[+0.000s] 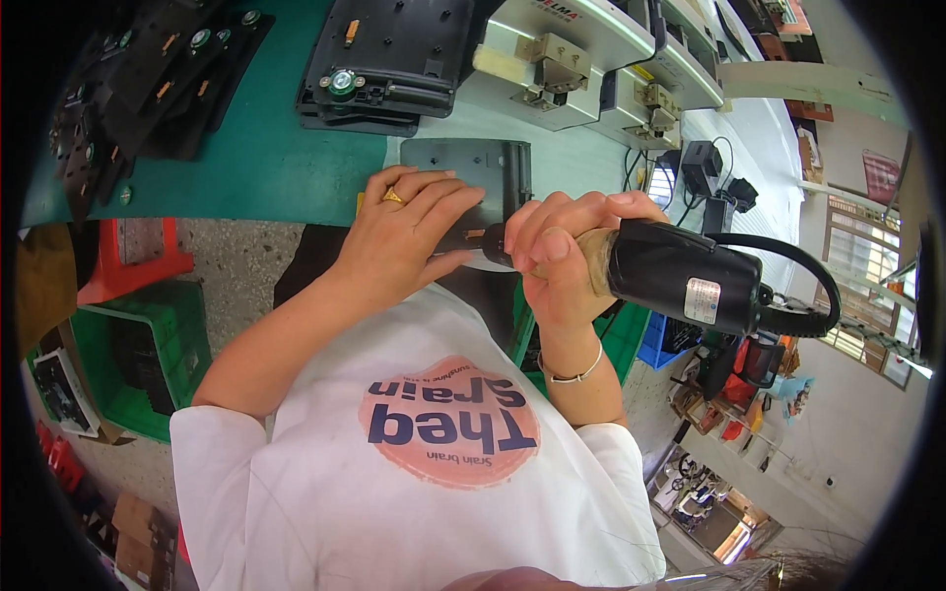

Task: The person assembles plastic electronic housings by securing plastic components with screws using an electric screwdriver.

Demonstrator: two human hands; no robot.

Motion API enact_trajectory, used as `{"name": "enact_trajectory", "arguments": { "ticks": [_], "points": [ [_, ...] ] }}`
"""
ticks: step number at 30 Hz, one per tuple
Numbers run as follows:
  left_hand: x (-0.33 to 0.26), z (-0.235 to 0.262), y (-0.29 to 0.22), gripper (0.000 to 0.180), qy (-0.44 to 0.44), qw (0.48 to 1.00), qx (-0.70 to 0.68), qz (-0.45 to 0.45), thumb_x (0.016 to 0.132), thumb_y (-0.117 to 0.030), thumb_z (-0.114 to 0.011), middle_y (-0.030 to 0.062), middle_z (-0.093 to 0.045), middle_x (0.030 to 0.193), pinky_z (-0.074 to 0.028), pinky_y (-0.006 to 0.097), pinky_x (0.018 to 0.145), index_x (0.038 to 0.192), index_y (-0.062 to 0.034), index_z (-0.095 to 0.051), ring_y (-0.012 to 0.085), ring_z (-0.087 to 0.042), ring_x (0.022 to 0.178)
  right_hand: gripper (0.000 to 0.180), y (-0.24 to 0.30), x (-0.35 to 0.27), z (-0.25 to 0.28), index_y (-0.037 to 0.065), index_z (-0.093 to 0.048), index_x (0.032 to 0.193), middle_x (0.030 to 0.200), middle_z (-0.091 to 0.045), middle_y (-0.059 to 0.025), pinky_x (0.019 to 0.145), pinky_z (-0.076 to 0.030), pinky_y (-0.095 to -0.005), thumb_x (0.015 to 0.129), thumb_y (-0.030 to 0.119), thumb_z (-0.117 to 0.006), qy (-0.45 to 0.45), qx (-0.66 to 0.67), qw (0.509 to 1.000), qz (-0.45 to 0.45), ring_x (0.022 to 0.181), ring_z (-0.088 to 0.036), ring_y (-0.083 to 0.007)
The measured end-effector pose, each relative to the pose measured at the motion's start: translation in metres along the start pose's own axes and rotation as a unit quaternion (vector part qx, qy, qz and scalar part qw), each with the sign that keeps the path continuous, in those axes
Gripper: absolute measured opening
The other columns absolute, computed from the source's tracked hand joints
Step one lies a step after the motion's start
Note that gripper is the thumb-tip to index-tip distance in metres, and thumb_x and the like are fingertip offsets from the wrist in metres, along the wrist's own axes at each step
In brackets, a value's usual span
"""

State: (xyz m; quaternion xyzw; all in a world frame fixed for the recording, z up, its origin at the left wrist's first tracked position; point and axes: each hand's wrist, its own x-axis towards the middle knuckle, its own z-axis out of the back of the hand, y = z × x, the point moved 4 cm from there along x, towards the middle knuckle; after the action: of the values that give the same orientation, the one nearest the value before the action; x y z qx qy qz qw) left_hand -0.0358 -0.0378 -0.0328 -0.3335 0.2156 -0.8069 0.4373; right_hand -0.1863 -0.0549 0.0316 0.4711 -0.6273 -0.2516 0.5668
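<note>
A black plastic panel (458,150) lies at the near edge of the green table. My left hand (394,231), with a gold ring, rests on it, fingers stretched out over its surface and thumb apart. My right hand (567,258) is closed around the grip of a corded electric screwdriver (685,281), held sideways with its black body to the right. Its nose points left at the panel, close to my left thumb. The screwdriver's tip and whatever it touches are too small to make out.
Two stacked black panels (389,59) with a round metallic part lie beyond my hands. More black panels (163,84) are heaped at the left. Pale bench machines (562,64) stand at the back right. Green crates (148,360) and a red stool (138,261) are below the table.
</note>
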Motion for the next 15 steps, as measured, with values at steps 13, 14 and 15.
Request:
{"name": "enact_trajectory", "arguments": {
  "ticks": [13, 14, 15],
  "points": [
    [-0.0032, -0.0009, 0.0015, 0.071, -0.004, 1.0, 0.001, -0.002, 0.067, -0.024, -0.082, 0.0026, -0.057, 0.121, -0.032, 0.043, 0.103, 0.129, -0.014, -0.049, 0.0206, -0.049, 0.121, 0.046, -0.0047, -0.0003, -0.0094, 0.013, -0.038, 0.126, 0.065, -0.052, -0.0052, 0.048, -0.046, -0.0332, 0.089, 0.003, -0.063, 0.007, -0.069, 0.997, 0.015, 0.047, -0.048, -0.016],
    [-0.0036, -0.0014, 0.0017, 0.071, -0.006, 1.0, 0.0, -0.003, 0.067, -0.024, -0.082, 0.0026, -0.057, 0.121, -0.032, 0.043, 0.103, 0.129, -0.014, -0.049, 0.0205, -0.049, 0.121, 0.046, -0.0057, -0.001, -0.0086, 0.013, -0.038, 0.126, 0.065, -0.052, -0.0052, 0.048, -0.046, -0.0332, 0.089, 0.003, -0.063, 0.007, -0.068, 0.998, 0.014, 0.047, -0.048, -0.016],
    [-0.0039, -0.0017, 0.002, 0.071, -0.006, 1.0, 0.0, -0.001, 0.067, -0.024, -0.082, 0.0026, -0.057, 0.121, -0.032, 0.043, 0.103, 0.129, -0.014, -0.049, 0.0205, -0.049, 0.121, 0.05, -0.0072, -0.0017, -0.008, 0.009, -0.034, 0.125, 0.066, -0.055, -0.0066, 0.053, -0.049, -0.0329, 0.087, -0.001, -0.065, 0.027, -0.071, 0.997, 0.009, 0.051, -0.052, -0.0155]
  ]
}}
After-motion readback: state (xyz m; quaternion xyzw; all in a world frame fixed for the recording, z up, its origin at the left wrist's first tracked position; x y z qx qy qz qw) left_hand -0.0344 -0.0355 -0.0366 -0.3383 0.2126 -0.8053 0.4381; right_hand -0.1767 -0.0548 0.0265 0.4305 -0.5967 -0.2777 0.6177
